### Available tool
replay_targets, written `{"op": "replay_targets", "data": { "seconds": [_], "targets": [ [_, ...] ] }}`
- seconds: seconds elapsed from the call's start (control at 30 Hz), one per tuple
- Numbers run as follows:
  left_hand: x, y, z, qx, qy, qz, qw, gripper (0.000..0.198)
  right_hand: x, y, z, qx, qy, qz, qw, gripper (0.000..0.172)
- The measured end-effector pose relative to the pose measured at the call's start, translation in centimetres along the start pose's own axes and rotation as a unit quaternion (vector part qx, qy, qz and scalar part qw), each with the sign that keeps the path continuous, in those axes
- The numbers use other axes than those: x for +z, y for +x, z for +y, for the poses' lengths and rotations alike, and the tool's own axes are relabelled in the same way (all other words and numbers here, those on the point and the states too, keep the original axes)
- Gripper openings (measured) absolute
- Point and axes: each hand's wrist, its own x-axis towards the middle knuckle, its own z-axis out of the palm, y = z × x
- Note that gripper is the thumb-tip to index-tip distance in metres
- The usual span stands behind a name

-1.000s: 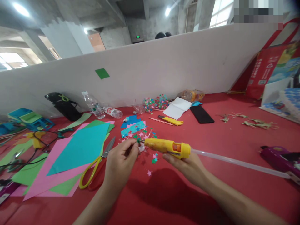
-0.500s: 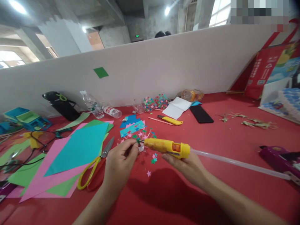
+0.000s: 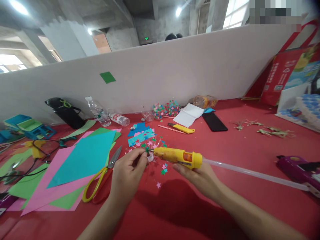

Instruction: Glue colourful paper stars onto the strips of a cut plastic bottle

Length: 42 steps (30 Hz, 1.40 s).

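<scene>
My right hand (image 3: 196,176) is closed round a yellow hot glue gun (image 3: 177,156), its nozzle pointing left. From the gun's back end a long clear glue stick (image 3: 250,173) sticks out to the right. Between thumb and forefinger, my left hand (image 3: 131,170) pinches a small green paper star (image 3: 147,150) right at the nozzle tip. Just beneath the tip is a small whitish ring-like piece (image 3: 150,157), partly hidden. Loose pink, green and blue paper stars (image 3: 150,143) lie behind the nozzle, and several more (image 3: 163,170) lie below it.
Scissors (image 3: 102,178) lie left of my left hand, beside stacked coloured paper (image 3: 82,160). Farther back are plastic bottles (image 3: 98,111), a star-covered clear bottle (image 3: 166,109), a yellow utility knife (image 3: 183,128) and a black phone (image 3: 215,121). A white partition (image 3: 160,73) stands behind.
Almost nothing differs. Both hands, the glue gun and the green star stay in nearly the same place.
</scene>
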Motion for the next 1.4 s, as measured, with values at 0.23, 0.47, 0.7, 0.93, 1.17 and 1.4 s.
{"op": "replay_targets", "data": {
  "seconds": [0.23,0.47,0.7,0.93,1.17,1.4],
  "targets": [
    [-0.1,-0.1,0.1,-0.009,-0.019,0.005,1.000,0.021,0.2,0.0,0.0,0.013,-0.009,-0.001,1.000,0.028],
    [-0.6,-0.4,0.3,-0.035,-0.085,-0.003,0.996,0.020,-1.2,0.6,0.3,0.019,-0.002,0.104,0.994,0.018],
    [0.0,-1.3,0.3,-0.180,-0.271,-0.163,0.932,0.020,-3.5,3.3,2.0,0.160,-0.109,0.165,0.967,0.025],
    [1.5,-3.5,-0.1,-0.257,-0.360,-0.238,0.865,0.024,-5.0,4.6,5.6,0.236,-0.339,0.146,0.899,0.031],
    [1.3,-4.0,-1.2,-0.310,-0.430,-0.259,0.807,0.021,-4.7,4.2,4.6,0.254,-0.559,0.096,0.784,0.040],
    [0.4,-3.8,-0.9,-0.345,-0.502,-0.284,0.740,0.018,-2.0,2.8,-0.1,0.104,-0.598,0.065,0.792,0.019]
  ]
}}
